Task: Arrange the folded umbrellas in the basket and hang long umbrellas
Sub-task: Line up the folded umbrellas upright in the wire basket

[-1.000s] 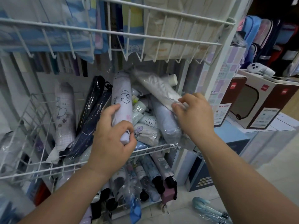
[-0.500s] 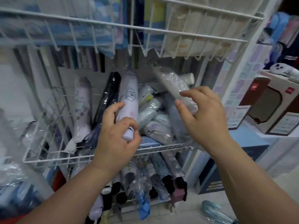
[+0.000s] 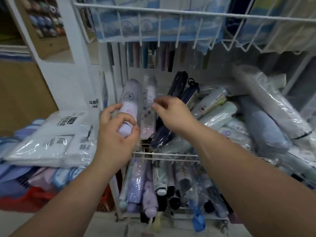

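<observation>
A white wire basket [image 3: 164,155] holds several folded umbrellas in clear sleeves. My left hand [image 3: 116,134] grips the lower end of a pale lilac folded umbrella [image 3: 130,101] with a bear drawing, standing at the basket's left side. Beside it leans a second lilac printed umbrella [image 3: 149,106] in plastic. My right hand [image 3: 171,113] hovers over that one with its fingers curled loosely; whether it pinches the plastic is unclear. Dark navy umbrellas [image 3: 177,88] lie to the right, then mint and grey-blue ones [image 3: 263,127].
An upper wire basket [image 3: 171,17] overhangs with blue and cream packs. A lower basket [image 3: 171,185] holds more folded umbrellas, handles toward me. Stacked white plastic-wrapped packs [image 3: 56,137] lie left over coloured ones. A white shelf post [image 3: 73,48] stands at the left.
My left hand carried the bear-print umbrella to the basket's left side, next to the other lilac one. My right hand left the grey umbrella and moved left. The view swung left.
</observation>
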